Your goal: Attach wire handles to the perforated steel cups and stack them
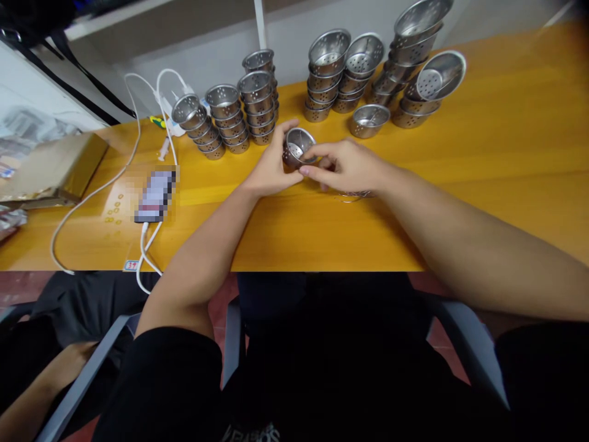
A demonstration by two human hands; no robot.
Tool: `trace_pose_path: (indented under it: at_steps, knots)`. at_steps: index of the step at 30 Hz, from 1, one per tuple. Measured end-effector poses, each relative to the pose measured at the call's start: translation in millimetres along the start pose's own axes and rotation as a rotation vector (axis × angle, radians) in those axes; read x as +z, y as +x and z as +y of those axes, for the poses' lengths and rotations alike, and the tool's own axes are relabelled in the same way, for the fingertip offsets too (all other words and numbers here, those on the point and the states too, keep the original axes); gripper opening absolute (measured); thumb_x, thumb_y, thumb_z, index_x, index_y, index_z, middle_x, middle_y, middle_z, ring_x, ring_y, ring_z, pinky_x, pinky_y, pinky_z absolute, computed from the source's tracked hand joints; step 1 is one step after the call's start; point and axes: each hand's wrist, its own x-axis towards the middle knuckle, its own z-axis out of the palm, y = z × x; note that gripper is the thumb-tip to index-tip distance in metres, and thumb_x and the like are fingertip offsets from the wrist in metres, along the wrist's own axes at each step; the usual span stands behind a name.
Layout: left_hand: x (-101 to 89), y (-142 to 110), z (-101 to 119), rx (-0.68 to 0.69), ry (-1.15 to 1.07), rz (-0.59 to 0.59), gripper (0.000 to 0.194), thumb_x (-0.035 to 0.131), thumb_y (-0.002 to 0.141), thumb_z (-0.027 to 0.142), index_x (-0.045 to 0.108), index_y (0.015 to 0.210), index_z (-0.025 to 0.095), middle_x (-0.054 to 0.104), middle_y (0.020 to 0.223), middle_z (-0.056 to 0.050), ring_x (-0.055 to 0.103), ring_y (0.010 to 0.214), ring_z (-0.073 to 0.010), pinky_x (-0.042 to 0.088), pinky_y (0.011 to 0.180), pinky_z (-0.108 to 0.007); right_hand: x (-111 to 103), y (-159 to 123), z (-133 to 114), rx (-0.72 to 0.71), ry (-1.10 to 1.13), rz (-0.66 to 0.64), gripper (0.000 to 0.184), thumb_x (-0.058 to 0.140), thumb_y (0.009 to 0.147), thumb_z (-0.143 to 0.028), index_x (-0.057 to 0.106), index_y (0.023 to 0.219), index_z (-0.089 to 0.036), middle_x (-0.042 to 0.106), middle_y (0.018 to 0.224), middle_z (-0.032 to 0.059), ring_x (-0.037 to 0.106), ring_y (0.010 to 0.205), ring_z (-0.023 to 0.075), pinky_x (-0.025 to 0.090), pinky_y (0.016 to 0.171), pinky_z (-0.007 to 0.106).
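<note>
My left hand (pixel 272 170) is wrapped round a small perforated steel cup (pixel 297 146), held tilted just above the yellow table (pixel 506 159). My right hand (pixel 347 166) has its fingers pinched at the cup's rim, touching it from the right. Something thin and metallic (pixel 355 196) lies on the table under my right hand, mostly hidden. Beyond my hands stand stacks of small perforated cups (pixel 234 113) at the left and stacks of larger perforated bowls (pixel 350 73) at the right.
A single steel bowl (pixel 368 119) sits alone behind my right hand. A phone (pixel 155 195) with white cables (pixel 138 110) lies at the left, beside a cardboard box (pixel 55 167). Another person's arm (pixel 41 380) shows at the lower left.
</note>
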Motion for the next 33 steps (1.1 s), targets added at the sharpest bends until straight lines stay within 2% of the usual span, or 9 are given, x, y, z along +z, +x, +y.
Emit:
trace_pose_path:
  at_steps: [5, 8, 11, 13, 16, 18, 23, 29, 33]
  knots:
    - [-4.1, 2.3, 1.7, -0.043, 0.02, -0.024, 0.083, 0.101, 0.101, 0.046, 0.063, 0.173, 0.031, 0.073, 0.18, -0.013, 0.063, 0.187, -0.0446, 0.045, 0.167, -0.062, -12.4, 1.1, 8.4, -0.047, -0.155, 0.001, 0.043, 0.073, 0.119, -0.069, 0.089, 0.132, -0.031, 0.086, 0.094, 0.0074, 0.083, 0.09, 0.0388, 0.071, 0.105, 0.062]
    - [-4.5, 3.0, -0.6, -0.045, 0.018, -0.018, 0.082, 0.101, 0.1, 0.043, 0.064, 0.172, 0.031, 0.074, 0.179, -0.013, 0.065, 0.185, -0.045, 0.045, 0.167, -0.064, -11.0, 2.2, 8.5, -0.105, -0.146, 0.069, 0.048, 0.074, 0.119, -0.077, 0.091, 0.132, -0.034, 0.089, 0.136, 0.0153, 0.085, 0.127, 0.048, 0.067, 0.126, 0.075]
    - [-3.5, 2.6, -4.9, -0.03, 0.018, -0.022, 0.081, 0.098, 0.101, 0.041, 0.063, 0.172, 0.031, 0.074, 0.178, -0.013, 0.068, 0.182, -0.0436, 0.049, 0.164, -0.062, -6.5, 2.8, 4.8, -0.078, -0.091, 0.119, 0.052, 0.085, 0.114, -0.088, 0.092, 0.144, -0.047, 0.082, 0.168, 0.0095, 0.065, 0.17, 0.0551, 0.052, 0.148, 0.083]
    - [-2.5, 2.4, -7.2, -0.009, 0.014, -0.029, 0.081, 0.096, 0.101, 0.04, 0.061, 0.173, 0.031, 0.074, 0.179, -0.014, 0.069, 0.18, -0.0426, 0.051, 0.162, -0.061, -4.2, 3.5, 2.5, -0.051, -0.062, 0.106, 0.058, 0.093, 0.108, -0.091, 0.091, 0.152, -0.053, 0.081, 0.174, 0.0056, 0.055, 0.181, 0.058, 0.046, 0.152, 0.087]
    - [-1.8, 2.4, -7.6, 0.0, 0.025, -0.031, 0.083, 0.095, 0.099, 0.038, 0.06, 0.174, 0.031, 0.073, 0.182, -0.013, 0.069, 0.181, -0.0427, 0.051, 0.163, -0.062, -2.4, 5.4, 3.2, -0.052, -0.057, 0.091, 0.064, 0.094, 0.109, -0.09, 0.09, 0.16, -0.051, 0.079, 0.178, 0.0073, 0.054, 0.183, 0.0611, 0.045, 0.151, 0.092]
    - [-2.6, 2.3, -5.6, -0.02, 0.038, -0.026, 0.084, 0.097, 0.097, 0.036, 0.062, 0.174, 0.031, 0.072, 0.183, -0.013, 0.067, 0.184, -0.044, 0.048, 0.165, -0.063, -1.9, 6.6, 6.7, -0.06, -0.064, 0.101, 0.06, 0.09, 0.114, -0.088, 0.091, 0.158, -0.047, 0.079, 0.179, 0.0092, 0.056, 0.182, 0.0606, 0.046, 0.151, 0.091]
    - [-6.5, 0.4, -3.5, -0.025, 0.017, -0.053, 0.094, 0.106, 0.092, 0.036, 0.063, 0.176, 0.031, 0.071, 0.187, -0.014, 0.061, 0.189, -0.046, 0.043, 0.168, -0.062, -2.7, 7.5, 18.7, -0.09, -0.049, 0.137, 0.049, 0.087, 0.116, -0.089, 0.097, 0.137, -0.046, 0.081, 0.175, 0.0081, 0.065, 0.175, 0.0557, 0.051, 0.151, 0.086]
    - [-4.1, 1.8, -14.8, 0.036, 0.023, -0.098, 0.1, 0.104, 0.091, 0.046, 0.058, 0.178, 0.027, 0.071, 0.187, -0.019, 0.067, 0.181, -0.0466, 0.052, 0.16, -0.062, -4.0, 12.7, 35.4, -0.159, -0.012, 0.158, 0.042, 0.102, 0.111, -0.078, 0.095, 0.113, -0.037, 0.084, 0.164, 0.014, 0.073, 0.165, 0.0575, 0.057, 0.145, 0.084]
    - [-3.6, 1.5, -17.2, 0.045, 0.026, -0.108, 0.099, 0.102, 0.094, 0.054, 0.058, 0.177, 0.024, 0.072, 0.184, -0.022, 0.07, 0.176, -0.0481, 0.053, 0.156, -0.065, -7.5, 15.1, 40.9, -0.25, 0.017, 0.161, 0.042, 0.103, 0.111, -0.072, 0.092, 0.105, -0.032, 0.086, 0.157, 0.0165, 0.079, 0.156, 0.0534, 0.061, 0.142, 0.078]
